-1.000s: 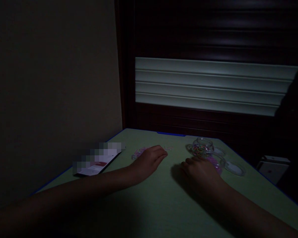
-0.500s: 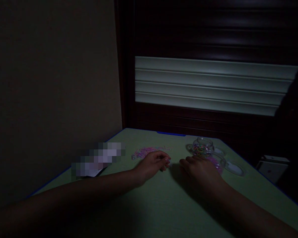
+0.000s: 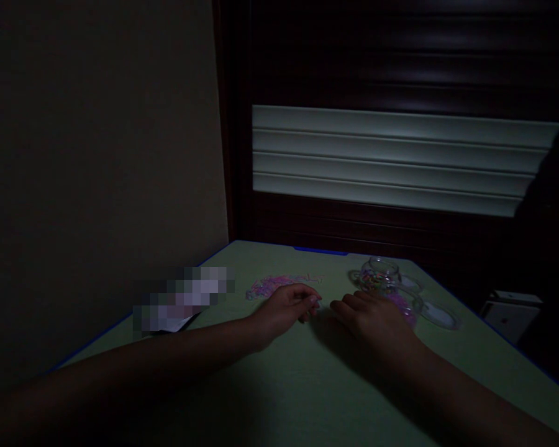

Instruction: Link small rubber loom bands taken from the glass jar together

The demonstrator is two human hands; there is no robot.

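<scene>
My left hand (image 3: 285,311) is closed in a pinch just in front of a scattered pile of small pink and purple pieces (image 3: 266,285). Something tiny and pale shows at its fingertips, too small and dark to name. A short gap to the right, my right hand (image 3: 375,320) hangs low over the table, fingers curled and palm down, so whatever they may hold is hidden. Behind it stands a clear round jar (image 3: 382,268) with multicoloured small pieces. A second clear jar (image 3: 407,304), with pink-purple pieces, is partly covered by that hand.
The pale green table (image 3: 256,397) has a blue edge. Two clear round lids lie right of the jars, the nearer lid (image 3: 441,315) in plain view. A blurred-out flat item (image 3: 186,301) lies at left. A white box (image 3: 512,316) stands beyond the right edge, and a wall (image 3: 102,155) borders the left.
My right hand has shifted slightly left, closer to my left hand. The left hand stays nearly in place, still pinched.
</scene>
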